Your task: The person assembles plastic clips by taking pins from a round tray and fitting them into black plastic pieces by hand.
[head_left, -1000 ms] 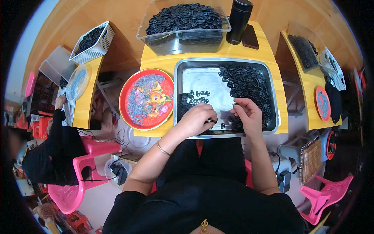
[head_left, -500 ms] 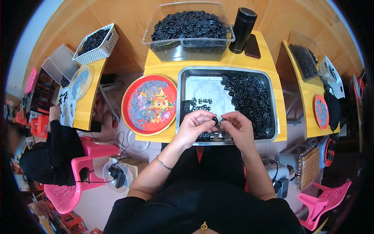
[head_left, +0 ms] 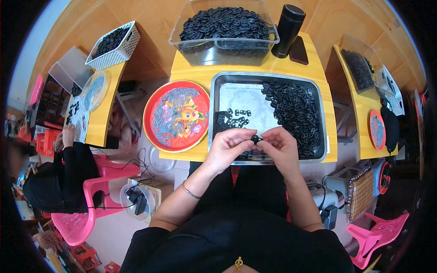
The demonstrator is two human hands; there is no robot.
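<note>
My left hand (head_left: 228, 146) and my right hand (head_left: 281, 146) meet over the near edge of a metal tray (head_left: 236, 93) and pinch one small black plastic part (head_left: 256, 139) between their fingertips. A heap of the same black parts (head_left: 295, 111) fills the tray's right half. A short row of parts (head_left: 233, 117) lies at the tray's left, just beyond my left hand. The tray sits on a yellow table (head_left: 193, 73).
A red patterned round plate (head_left: 176, 115) lies left of the tray. Behind stand a clear bin of black parts (head_left: 224, 28), a black flask (head_left: 287, 28) and a dark phone (head_left: 299, 50). Another person (head_left: 59, 170) sits on a pink chair at a left table.
My hands left the tray floor, came together at its near edge and now hold one black part between them. The view also shifted slightly.
</note>
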